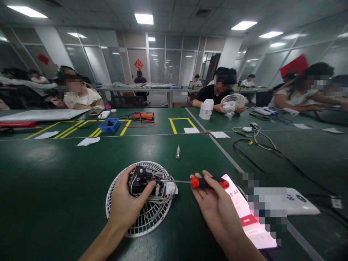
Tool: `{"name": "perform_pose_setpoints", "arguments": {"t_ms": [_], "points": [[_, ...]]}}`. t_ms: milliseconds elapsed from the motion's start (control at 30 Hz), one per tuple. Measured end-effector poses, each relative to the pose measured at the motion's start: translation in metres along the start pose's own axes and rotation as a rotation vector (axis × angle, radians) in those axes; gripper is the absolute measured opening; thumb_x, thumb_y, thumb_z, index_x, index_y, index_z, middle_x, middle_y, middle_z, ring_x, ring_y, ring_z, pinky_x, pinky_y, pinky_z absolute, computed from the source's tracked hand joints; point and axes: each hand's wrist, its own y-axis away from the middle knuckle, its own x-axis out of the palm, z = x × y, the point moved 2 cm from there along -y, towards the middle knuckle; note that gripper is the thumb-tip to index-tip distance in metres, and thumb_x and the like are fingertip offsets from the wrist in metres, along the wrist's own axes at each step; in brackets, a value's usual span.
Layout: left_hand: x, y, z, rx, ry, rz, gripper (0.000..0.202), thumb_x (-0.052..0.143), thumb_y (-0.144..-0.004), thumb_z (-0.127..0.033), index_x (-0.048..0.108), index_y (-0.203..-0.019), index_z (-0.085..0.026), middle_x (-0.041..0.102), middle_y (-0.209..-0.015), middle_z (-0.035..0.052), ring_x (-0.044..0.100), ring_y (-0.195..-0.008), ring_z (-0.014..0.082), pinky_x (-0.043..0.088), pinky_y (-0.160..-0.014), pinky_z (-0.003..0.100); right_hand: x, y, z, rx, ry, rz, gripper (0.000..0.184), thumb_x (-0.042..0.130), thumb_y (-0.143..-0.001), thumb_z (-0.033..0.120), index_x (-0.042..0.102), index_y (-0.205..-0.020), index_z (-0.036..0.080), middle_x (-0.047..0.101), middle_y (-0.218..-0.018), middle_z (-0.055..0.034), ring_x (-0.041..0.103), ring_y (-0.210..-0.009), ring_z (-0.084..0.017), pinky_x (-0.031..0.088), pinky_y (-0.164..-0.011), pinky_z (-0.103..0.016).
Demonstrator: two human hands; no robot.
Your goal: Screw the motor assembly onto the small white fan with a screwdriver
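Note:
My left hand (127, 203) is closed around a black fan motor unit (141, 180) that sits on a white round fan grille (141, 217) lying flat on the green table (54, 188). My right hand (214, 203) grips a red-and-black-handled screwdriver (208, 183). Its thin shaft points left, and the tip reaches into the motor unit beside my left thumb. A white plastic part (170, 188) with wires lies against the motor's right side.
A small loose screwdriver (177, 150) lies further out on the table. A phone (247, 214) and a white device (299, 203) lie at my right. Black and white cables (258, 143) run to the right. Across the table, a blue tray (109, 125), a multimeter (144, 115) and several seated people.

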Motion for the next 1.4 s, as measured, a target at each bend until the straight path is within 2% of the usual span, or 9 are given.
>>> {"name": "perform_pose_setpoints", "arguments": {"t_ms": [167, 300, 400, 533, 633, 867, 1100, 1300, 1400], "points": [[0.0001, -0.0002, -0.0015, 0.015, -0.001, -0.011, 0.077, 0.076, -0.070, -0.071, 0.060, -0.127, -0.021, 0.069, -0.123, 0.0113, 0.065, -0.116, 0.0332, 0.049, -0.109, 0.056, -0.0011, -0.0013, -0.0028, -0.036, 0.084, -0.033, 0.052, 0.095, -0.063, 0.027, 0.069, -0.107, 0.024, 0.071, -0.083, 0.0016, 0.071, -0.074, -0.017, 0.059, -0.061, -0.025], [0.0002, -0.0010, -0.0045, 0.034, 0.000, -0.022, 0.076, 0.076, -0.068, -0.070, 0.061, -0.125, -0.021, 0.070, -0.119, 0.0114, 0.067, -0.113, 0.0331, 0.051, -0.106, 0.056, 0.0040, 0.0002, 0.0035, -0.045, 0.025, -0.023, 0.048, 0.092, -0.056, 0.011, 0.069, -0.097, 0.021, 0.074, -0.093, -0.0022, 0.074, -0.091, -0.021, 0.063, -0.078, -0.030], [0.0009, -0.0011, -0.0038, 0.040, -0.008, -0.021, 0.077, 0.078, -0.068, -0.068, 0.061, -0.126, -0.022, 0.070, -0.118, 0.0106, 0.067, -0.112, 0.0324, 0.052, -0.106, 0.055, 0.0054, 0.0007, 0.0043, 0.012, -0.015, -0.018, 0.046, 0.089, -0.058, 0.010, 0.070, -0.099, 0.019, 0.075, -0.101, -0.0083, 0.073, -0.102, -0.025, 0.063, -0.086, -0.033], [0.0015, -0.0006, -0.0009, 0.036, -0.011, -0.019, 0.077, 0.080, -0.067, -0.067, 0.060, -0.127, -0.023, 0.070, -0.119, 0.0099, 0.067, -0.112, 0.0321, 0.052, -0.106, 0.056, 0.0005, -0.0008, -0.0010, 0.002, 0.025, -0.048, 0.047, 0.090, -0.068, 0.025, 0.071, -0.110, 0.023, 0.072, -0.085, -0.0013, 0.072, -0.078, -0.018, 0.062, -0.067, -0.027], [0.0012, -0.0003, -0.0006, 0.030, -0.005, -0.021, 0.078, 0.080, -0.066, -0.069, 0.061, -0.126, -0.023, 0.070, -0.119, 0.0102, 0.067, -0.112, 0.0324, 0.051, -0.106, 0.057, -0.0016, -0.0022, -0.0027, -0.005, 0.043, -0.047, 0.051, 0.093, -0.064, 0.024, 0.071, -0.110, 0.023, 0.071, -0.083, 0.0007, 0.070, -0.071, -0.015, 0.058, -0.058, -0.021], [0.0024, -0.0011, -0.0017, 0.011, 0.002, -0.020, 0.077, 0.079, -0.065, -0.070, 0.062, -0.124, -0.022, 0.070, -0.118, 0.0108, 0.067, -0.111, 0.0331, 0.052, -0.105, 0.058, 0.0055, -0.0002, 0.0049, -0.003, -0.022, -0.015, 0.042, 0.091, -0.059, 0.010, 0.073, -0.095, 0.019, 0.075, -0.095, -0.0037, 0.073, -0.091, -0.019, 0.063, -0.083, -0.028], [0.0009, -0.0011, -0.0034, 0.000, 0.010, -0.030, 0.078, 0.078, -0.065, -0.071, 0.062, -0.124, -0.021, 0.070, -0.117, 0.0116, 0.067, -0.113, 0.0343, 0.051, -0.106, 0.059, -0.0022, -0.0044, -0.0002, -0.033, 0.045, -0.037, 0.043, 0.092, -0.067, 0.024, 0.073, -0.106, 0.021, 0.073, -0.099, -0.0028, 0.072, -0.083, -0.016, 0.065, -0.072, -0.026], [0.0015, -0.0012, -0.0039, 0.004, 0.004, -0.032, 0.077, 0.078, -0.066, -0.071, 0.062, -0.123, -0.022, 0.070, -0.117, 0.0110, 0.067, -0.112, 0.0338, 0.051, -0.106, 0.059, 0.0016, -0.0033, 0.0056, -0.050, 0.061, -0.001, 0.048, 0.097, -0.055, 0.016, 0.072, -0.096, 0.017, 0.076, -0.098, -0.0062, 0.074, -0.101, -0.024, 0.064, -0.085, -0.030], [0.0022, -0.0009, -0.0020, 0.003, -0.004, -0.026, 0.078, 0.077, -0.066, -0.072, 0.062, -0.124, -0.022, 0.070, -0.118, 0.0104, 0.067, -0.111, 0.0332, 0.051, -0.105, 0.058, 0.0017, -0.0009, 0.0039, -0.034, 0.056, -0.004, 0.047, 0.095, -0.060, 0.021, 0.073, -0.100, 0.018, 0.076, -0.104, -0.0075, 0.074, -0.100, -0.024, 0.065, -0.083, -0.031]]}}
